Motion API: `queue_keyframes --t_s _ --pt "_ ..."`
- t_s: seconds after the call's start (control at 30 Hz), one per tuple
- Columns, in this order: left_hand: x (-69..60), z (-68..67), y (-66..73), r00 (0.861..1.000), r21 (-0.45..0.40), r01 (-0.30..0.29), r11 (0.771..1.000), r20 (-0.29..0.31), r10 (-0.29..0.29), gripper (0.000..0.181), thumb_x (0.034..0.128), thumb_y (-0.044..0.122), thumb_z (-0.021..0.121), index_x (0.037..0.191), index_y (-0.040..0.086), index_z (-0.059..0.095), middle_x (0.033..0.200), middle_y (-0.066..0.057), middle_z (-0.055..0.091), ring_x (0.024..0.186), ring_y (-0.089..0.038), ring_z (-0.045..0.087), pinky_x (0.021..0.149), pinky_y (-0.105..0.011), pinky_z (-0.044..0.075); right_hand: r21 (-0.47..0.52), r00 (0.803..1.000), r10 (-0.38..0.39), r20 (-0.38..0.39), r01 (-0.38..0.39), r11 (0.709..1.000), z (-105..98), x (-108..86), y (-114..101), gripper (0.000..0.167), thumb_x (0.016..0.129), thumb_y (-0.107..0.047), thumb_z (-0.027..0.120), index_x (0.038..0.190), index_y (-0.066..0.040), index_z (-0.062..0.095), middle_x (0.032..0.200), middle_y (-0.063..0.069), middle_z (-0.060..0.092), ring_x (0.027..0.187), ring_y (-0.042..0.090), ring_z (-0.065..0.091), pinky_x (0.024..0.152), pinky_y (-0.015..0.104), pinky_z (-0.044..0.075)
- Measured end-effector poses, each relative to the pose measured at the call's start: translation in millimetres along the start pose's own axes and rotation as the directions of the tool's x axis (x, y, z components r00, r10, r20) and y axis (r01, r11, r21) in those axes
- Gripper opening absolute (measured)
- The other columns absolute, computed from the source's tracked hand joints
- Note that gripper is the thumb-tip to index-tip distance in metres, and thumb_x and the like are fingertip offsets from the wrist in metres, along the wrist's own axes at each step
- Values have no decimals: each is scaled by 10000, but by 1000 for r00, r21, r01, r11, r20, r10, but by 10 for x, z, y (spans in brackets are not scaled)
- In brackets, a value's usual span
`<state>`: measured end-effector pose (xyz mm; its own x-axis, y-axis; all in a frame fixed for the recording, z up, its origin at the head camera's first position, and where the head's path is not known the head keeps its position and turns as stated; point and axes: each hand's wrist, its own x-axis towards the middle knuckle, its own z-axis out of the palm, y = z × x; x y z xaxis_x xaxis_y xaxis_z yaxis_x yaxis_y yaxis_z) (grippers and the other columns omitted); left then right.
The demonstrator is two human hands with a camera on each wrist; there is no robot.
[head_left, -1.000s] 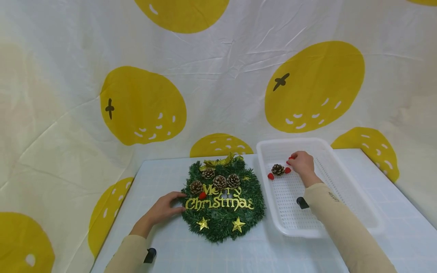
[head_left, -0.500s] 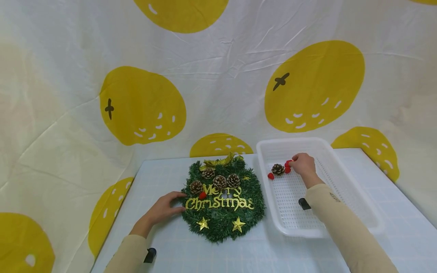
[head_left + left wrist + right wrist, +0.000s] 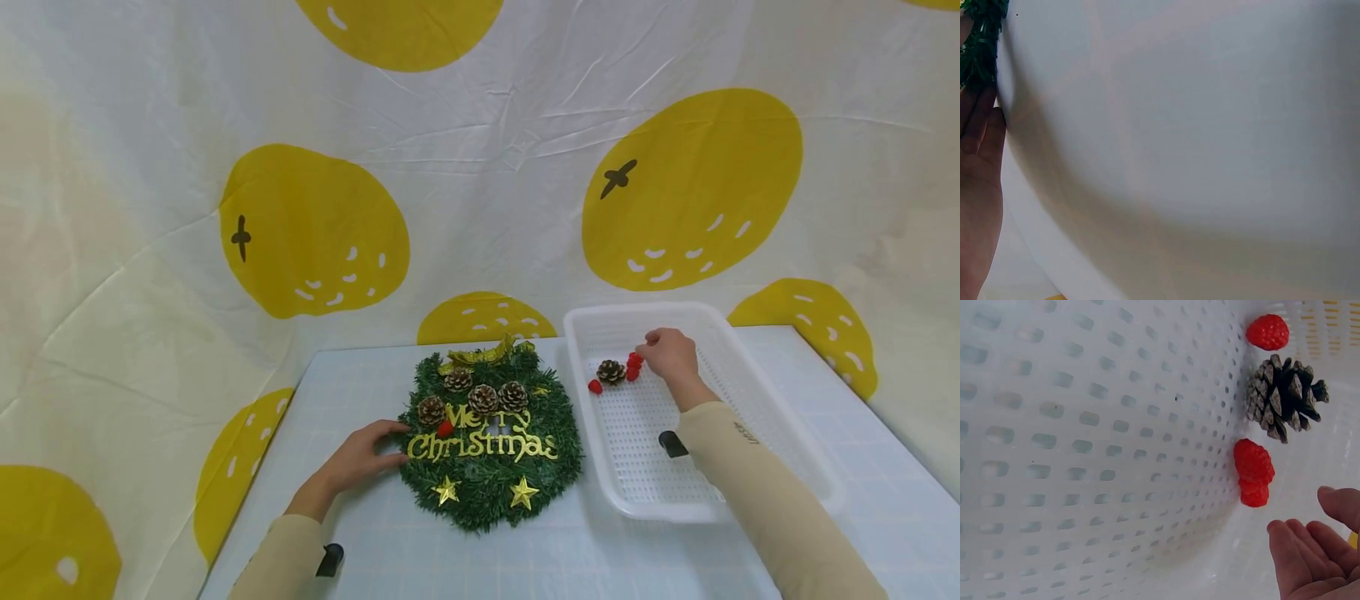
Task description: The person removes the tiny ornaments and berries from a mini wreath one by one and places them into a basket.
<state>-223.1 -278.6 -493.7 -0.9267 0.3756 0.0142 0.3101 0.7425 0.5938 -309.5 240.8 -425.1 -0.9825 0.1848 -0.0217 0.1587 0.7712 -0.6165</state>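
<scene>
My right hand (image 3: 670, 354) is inside the white basket (image 3: 705, 510), its thumb and fingertips apart with nothing between them. Just beyond the fingertips are two red toy raspberries (image 3: 1254, 464), close together beside a pine cone (image 3: 1285, 397). A third raspberry (image 3: 1267, 332) lies on the cone's other side. My left hand (image 3: 365, 454) touches the left edge of a green Christmas wreath (image 3: 487, 500), thumb and fingers spread. In the left wrist view, the fingers (image 3: 977, 119) look fairly straight against the greenery.
The wreath bears several pine cones (image 3: 483, 400), one raspberry (image 3: 446, 429), gold "Merry Christmas" lettering (image 3: 480, 447), gold stars (image 3: 523, 493) and a gold ribbon (image 3: 480, 357). The basket stands to its right on a pale table (image 3: 420, 567). Behind hangs a patterned cloth (image 3: 487, 208).
My right hand has let go of a raspberry beside another one near the pine cone, then drawn slightly right with its fingers parted. The left hand and wreath have stayed put.
</scene>
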Motion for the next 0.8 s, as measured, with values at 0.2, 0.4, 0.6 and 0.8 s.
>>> queue_keyframes --t_s 0.2,0.4,0.6,0.8 --pt "8 -4 5 1000 10 -2 1000 3 2 516 855 428 743 1279 158 624 1311 -67 588 1273 -332 500 1064 -533 390 33 997 -48 -58 50 998 -16 -40 -75 466 967 -247 570 1277 101 551 1236 289 591 1121 450 529 963 523 462" --pt "6 -8 16 1000 7 -15 1000 5 15 515 856 428 742 1277 154 625 1306 -69 592 1270 -333 503 1063 -533 391 89 983 -129 -131 142 986 -44 -110 -263 514 978 -313 578 1309 79 543 1249 265 600 1130 418 554 973 522 462" --pt "6 -10 21 1000 10 -14 1000 3 14 513 856 426 742 1276 155 626 1302 -68 594 1267 -332 505 1062 -532 392 149 970 -211 -122 228 962 -117 -236 -545 544 974 -360 597 1352 28 539 1286 223 601 1165 389 558 980 526 456" --pt "-3 -14 24 1000 11 -5 1000 2 5 517 853 418 748 1277 149 625 1313 -82 587 1273 -345 497 1064 -544 385 179 956 -285 -65 293 939 -147 -409 -856 565 970 -370 608 1394 -7 513 1331 203 578 1198 365 550 985 524 455"
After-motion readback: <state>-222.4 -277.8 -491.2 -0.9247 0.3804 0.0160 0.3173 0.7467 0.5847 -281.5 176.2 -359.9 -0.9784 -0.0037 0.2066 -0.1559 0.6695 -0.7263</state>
